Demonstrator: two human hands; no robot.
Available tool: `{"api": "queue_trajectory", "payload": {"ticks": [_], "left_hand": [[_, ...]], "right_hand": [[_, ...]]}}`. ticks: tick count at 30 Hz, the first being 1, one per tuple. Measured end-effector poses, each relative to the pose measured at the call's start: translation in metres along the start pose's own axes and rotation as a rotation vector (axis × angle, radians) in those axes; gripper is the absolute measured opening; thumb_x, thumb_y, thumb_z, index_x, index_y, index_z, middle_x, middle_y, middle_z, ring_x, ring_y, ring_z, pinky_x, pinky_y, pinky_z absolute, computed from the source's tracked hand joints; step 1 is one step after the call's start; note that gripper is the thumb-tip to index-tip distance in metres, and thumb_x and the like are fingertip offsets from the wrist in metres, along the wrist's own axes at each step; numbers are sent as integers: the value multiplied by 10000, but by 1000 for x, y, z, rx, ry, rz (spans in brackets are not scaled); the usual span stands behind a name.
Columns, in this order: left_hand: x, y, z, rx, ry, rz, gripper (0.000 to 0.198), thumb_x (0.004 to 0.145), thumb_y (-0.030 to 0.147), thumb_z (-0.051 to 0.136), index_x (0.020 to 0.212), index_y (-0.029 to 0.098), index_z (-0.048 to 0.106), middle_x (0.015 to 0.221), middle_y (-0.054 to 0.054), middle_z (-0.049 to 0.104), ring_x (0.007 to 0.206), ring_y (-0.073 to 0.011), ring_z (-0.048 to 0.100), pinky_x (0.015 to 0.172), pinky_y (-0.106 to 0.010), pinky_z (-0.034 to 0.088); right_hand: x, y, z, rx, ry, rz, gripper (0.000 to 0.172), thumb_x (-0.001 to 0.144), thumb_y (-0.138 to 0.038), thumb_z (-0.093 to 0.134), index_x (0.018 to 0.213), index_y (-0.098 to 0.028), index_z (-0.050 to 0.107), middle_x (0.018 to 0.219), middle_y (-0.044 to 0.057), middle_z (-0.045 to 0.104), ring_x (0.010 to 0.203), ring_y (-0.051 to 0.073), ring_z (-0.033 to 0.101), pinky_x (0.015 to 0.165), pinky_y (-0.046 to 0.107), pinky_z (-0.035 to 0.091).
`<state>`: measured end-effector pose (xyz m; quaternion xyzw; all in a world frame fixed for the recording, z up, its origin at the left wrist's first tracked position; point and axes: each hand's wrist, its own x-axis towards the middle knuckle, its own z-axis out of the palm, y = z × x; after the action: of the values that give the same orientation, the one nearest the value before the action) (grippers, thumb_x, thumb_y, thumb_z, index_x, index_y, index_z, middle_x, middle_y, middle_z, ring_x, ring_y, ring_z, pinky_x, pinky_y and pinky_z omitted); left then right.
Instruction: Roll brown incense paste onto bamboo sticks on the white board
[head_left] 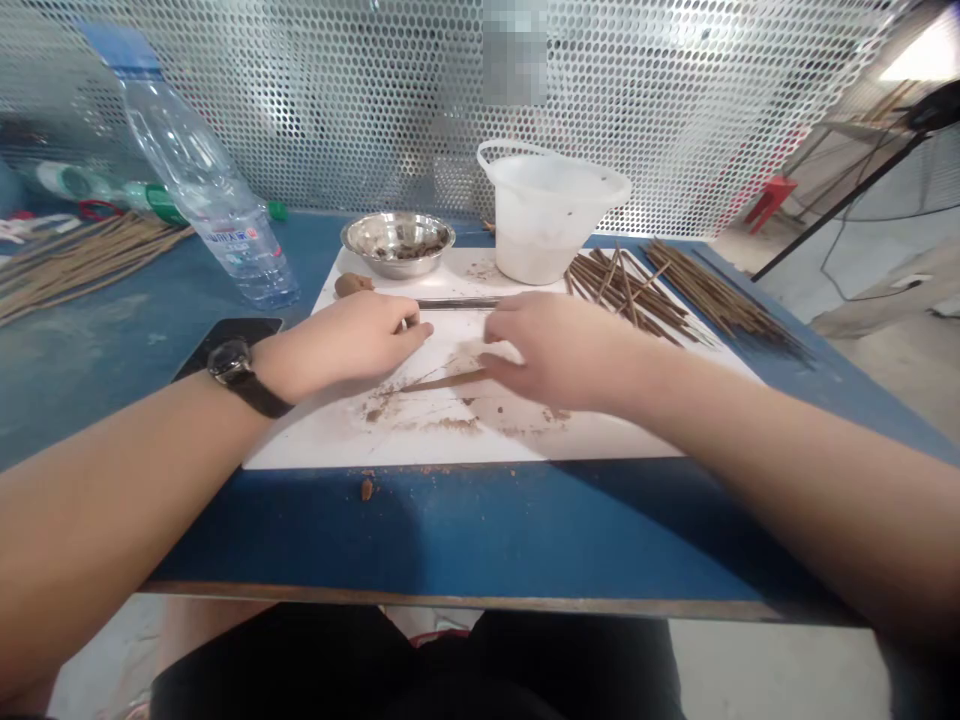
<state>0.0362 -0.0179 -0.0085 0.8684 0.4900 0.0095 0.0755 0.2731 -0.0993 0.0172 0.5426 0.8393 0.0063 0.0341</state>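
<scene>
The thin clay-coated stick [442, 381], light and likely crumbly, needs a gentle hold; the right hand's [562, 350] fingers lie open over it, the left hand's [352, 335] curl closed.

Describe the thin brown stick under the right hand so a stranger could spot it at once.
On the blue table, find the white board dusted with brown crumbs. Near its middle, a thin brown stick lies slanted, its right end meeting the right hand. Unlike the heaped sticks at the board's far right, it lies alone, and unlike the metal bar beyond it, it is brown.
</scene>
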Motion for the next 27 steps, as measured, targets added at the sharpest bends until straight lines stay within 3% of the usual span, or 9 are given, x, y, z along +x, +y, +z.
{"api": "queue_trajectory", "payload": {"ticks": [2,4,6,8,13,16,19,21,27], "left_hand": [[2,-8,1,8,19,17,346,1024,562,550,872,271,659,781,-93,744,733,-294,664,675,-413,400],[4,-16,2,14,23,34,233,957,468,597,847,270,651,808,-101,750,745,-297,659,680,-413,402],[5,-21,3,17,11,21,161,914,401,606,822,270,627,822,-100,747,741,-291,647,673,-409,394],[6,-21,4,38,-2,-5,196,947,415,584,817,269,601,819,-99,735,737,-284,635,671,-404,385],[5,-12,6,74,40,-34,346,1028,555,553,834,271,593,846,-118,746,812,-312,665,675,-401,385],[4,-10,7,56,40,-60,366,1018,585,590,827,274,607,825,-112,749,804,-316,670,667,-401,390],[4,-10,6,64,34,-59,309,1028,495,558,830,267,625,811,-107,735,756,-296,640,670,-407,390],[4,-11,4,80,21,-49,310,1041,457,508,855,259,657,825,-112,737,747,-294,630,682,-412,399],[7,-11,7,164,17,-81,407,1057,496,450,994,229,751,919,-136,791,846,-331,703,748,-415,453]], "right_hand": [[7,-22,13,84,74,-160,552,1176,-504,540,1397,-63,787,1439,259,785,1332,411,739,1076,512,598],[12,-39,29,159,104,-272,876,1142,-679,585,1692,3,572,1784,316,536,1666,480,501,1332,594,454],[11,-50,41,219,50,-301,1142,1107,-809,556,1824,53,339,1924,325,245,1811,515,204,1448,655,269],[-2,-57,44,273,-48,-277,1220,1105,-884,444,1849,64,256,1936,305,145,1822,522,88,1472,688,180],[-37,-68,37,362,-190,-234,1258,1076,-968,311,1861,14,290,1929,253,121,1820,504,80,1481,683,181],[-21,-65,41,333,-149,-197,1250,1084,-955,322,1865,18,263,1930,253,83,1817,512,21,1480,701,138],[5,-55,48,291,-98,-207,1207,1122,-905,317,1864,42,221,1929,270,77,1821,503,15,1479,703,103],[8,-49,48,297,-108,-242,1212,1125,-902,316,1862,54,200,1926,280,74,1824,494,27,1480,698,107],[-31,-53,35,407,-209,-259,1286,1071,-982,291,1866,26,221,1928,259,103,1826,481,42,1484,697,125]]}}
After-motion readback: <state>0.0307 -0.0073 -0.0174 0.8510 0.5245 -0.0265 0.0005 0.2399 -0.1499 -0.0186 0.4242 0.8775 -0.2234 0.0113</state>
